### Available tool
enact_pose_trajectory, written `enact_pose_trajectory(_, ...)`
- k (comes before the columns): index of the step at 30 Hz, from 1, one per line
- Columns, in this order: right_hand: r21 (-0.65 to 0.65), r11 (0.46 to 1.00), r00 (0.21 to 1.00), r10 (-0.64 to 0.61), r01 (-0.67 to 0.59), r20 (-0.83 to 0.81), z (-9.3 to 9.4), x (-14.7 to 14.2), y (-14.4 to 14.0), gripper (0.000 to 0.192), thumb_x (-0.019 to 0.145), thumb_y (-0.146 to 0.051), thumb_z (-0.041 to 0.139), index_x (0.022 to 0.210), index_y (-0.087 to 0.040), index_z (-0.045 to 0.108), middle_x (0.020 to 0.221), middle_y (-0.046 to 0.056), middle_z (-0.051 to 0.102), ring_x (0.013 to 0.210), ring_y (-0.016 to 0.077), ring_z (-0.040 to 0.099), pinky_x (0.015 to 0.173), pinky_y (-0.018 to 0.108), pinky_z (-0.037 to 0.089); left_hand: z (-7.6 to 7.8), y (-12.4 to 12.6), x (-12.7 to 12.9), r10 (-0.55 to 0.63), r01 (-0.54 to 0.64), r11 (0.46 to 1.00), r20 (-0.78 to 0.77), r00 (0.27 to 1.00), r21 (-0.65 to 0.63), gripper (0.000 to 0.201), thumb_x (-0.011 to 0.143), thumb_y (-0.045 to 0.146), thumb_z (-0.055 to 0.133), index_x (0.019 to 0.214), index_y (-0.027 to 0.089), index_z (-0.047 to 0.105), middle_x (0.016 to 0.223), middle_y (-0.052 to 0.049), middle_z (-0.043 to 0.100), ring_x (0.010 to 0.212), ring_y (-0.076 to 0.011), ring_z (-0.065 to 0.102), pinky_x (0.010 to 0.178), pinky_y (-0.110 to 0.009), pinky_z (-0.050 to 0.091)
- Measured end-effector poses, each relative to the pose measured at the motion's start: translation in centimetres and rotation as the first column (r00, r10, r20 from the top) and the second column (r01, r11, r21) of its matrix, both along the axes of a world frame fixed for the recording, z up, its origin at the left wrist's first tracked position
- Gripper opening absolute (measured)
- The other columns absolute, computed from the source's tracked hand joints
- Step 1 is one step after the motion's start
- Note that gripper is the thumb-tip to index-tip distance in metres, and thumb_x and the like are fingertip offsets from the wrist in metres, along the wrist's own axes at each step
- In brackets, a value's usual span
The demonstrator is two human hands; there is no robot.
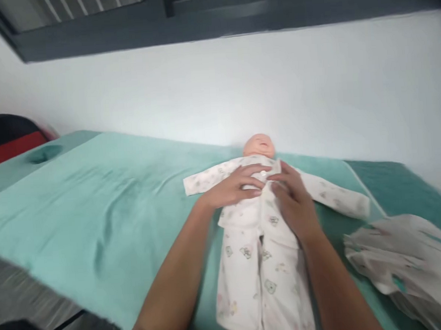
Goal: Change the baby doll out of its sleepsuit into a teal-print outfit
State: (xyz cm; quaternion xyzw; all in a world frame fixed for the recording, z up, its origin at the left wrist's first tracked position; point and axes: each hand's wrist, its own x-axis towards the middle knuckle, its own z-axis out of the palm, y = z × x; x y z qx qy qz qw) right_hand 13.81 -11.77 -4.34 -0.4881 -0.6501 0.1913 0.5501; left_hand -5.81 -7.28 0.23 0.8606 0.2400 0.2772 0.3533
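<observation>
A baby doll (258, 146) lies on its back, head toward the wall. It wears a white long-sleeved baby shirt (242, 214) with small printed animals and matching trousers (246, 278). The sleeves stretch out to both sides. Flat on the chest rests my left hand (237, 186), its fingers apart beside a pale button (263, 173). My right hand (295, 200) has curled fingers at the shirt's front edge and seems to pinch the cloth there. Its fingertips partly cover that edge.
A green sheet (106, 202) covers the bed, which stands against a white wall (145, 95). To the right lies a crumpled whitish plastic bag (409, 263). A black and red object (11, 138) is at the far left. Above runs a dark window frame (122, 29).
</observation>
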Motion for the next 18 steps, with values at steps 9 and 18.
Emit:
enact_pose_trajectory(9, -0.078, 0.990, 0.992, 0.123, -0.121, 0.024, 0.9, -0.2, 0.1, 0.012, 0.091, -0.036, 0.051, 0.089, -0.025, 0.056, 0.144, 0.001, 0.041, 0.136, 0.0204, 0.034, 0.115, 0.044, 0.023, 0.6, -0.6, 0.5, 0.049, -0.048, 0.992, 0.007, 0.999, -0.121, 0.019, 0.088, 0.034, 0.057, 0.100, 0.032, 0.072, 0.148, 0.004, 0.042, 0.143, -0.0206, 0.028, 0.116, -0.041, 0.026)
enact_pose_trajectory(18, -0.157, 0.952, 0.959, 0.274, -0.261, 0.069, 1.8, 0.7, -0.5, 0.019, 0.090, -0.043, 0.053, 0.088, -0.027, 0.063, 0.151, -0.004, 0.032, 0.143, 0.0232, 0.020, 0.118, 0.048, 0.018, 0.6, -0.7, 0.8, 0.090, -0.088, 0.986, 0.008, 0.996, -0.145, 0.014, 0.087, 0.035, 0.058, 0.086, 0.028, 0.070, 0.146, 0.004, 0.044, 0.140, -0.0198, 0.033, 0.114, -0.039, 0.029)
